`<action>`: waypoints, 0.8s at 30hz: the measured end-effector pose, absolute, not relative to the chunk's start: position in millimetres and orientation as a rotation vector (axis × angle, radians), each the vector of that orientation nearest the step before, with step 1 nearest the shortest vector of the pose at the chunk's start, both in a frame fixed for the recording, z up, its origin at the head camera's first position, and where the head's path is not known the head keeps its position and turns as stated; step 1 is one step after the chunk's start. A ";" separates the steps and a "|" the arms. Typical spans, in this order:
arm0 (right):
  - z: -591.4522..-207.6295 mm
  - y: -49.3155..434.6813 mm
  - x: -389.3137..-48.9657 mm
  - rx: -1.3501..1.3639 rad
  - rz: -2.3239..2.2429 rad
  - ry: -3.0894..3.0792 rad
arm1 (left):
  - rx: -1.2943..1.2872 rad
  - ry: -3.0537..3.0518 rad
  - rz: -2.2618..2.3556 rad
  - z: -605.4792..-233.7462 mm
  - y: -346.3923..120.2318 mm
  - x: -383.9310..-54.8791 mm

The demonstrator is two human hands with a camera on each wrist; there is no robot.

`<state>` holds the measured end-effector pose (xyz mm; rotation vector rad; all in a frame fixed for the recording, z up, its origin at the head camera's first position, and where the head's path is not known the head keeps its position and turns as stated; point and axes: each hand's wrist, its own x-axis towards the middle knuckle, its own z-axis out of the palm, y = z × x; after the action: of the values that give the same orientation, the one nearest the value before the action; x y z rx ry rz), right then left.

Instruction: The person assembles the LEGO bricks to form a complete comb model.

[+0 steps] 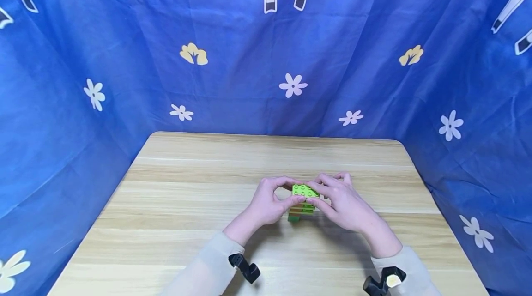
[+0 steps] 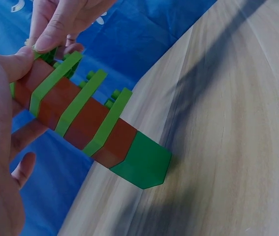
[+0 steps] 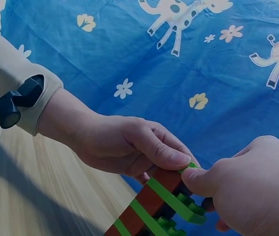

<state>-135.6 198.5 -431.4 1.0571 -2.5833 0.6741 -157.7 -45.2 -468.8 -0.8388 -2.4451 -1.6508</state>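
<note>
A tower of toy building bricks stands on the table, with brown bricks [image 2: 84, 109] and thin light green plates [image 2: 82, 101] alternating above a dark green brick [image 2: 143, 160] at the bottom. The plates jut out past the brown bricks on one side, their studs showing. At the top lies a light green studded plate [image 1: 302, 190]. My left hand [image 1: 268, 201] grips it from the left, thumb on the near edge and fingers at the far side. From the right, my right hand [image 1: 342, 203] pinches the same plate, its thumb tip close beside the left thumb. Fingers partly hide the tower's top.
The wooden table [image 1: 178, 185] reaches back to a blue cloth [image 1: 245, 69] printed with flowers and animals, which also hangs along both sides. Black wrist mounts [image 1: 245, 268] sit over the light sleeves [image 1: 208, 263].
</note>
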 end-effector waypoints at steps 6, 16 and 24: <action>-433.4 199.0 -134.3 1.058 0.668 -2.576 | -0.836 -2.463 -1.637 -468.0 -45.2 -157.2; -437.6 200.4 -133.9 1.052 0.763 -2.567 | -0.867 -2.481 -1.530 -466.2 -46.0 -154.7; -442.7 203.4 -134.5 1.069 0.796 -2.553 | -0.879 -2.497 -1.422 -466.7 -46.3 -148.3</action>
<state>-134.5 203.4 -442.7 1.0686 -2.5527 0.7964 -148.3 -46.3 -466.7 -0.8787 -2.4973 -1.4218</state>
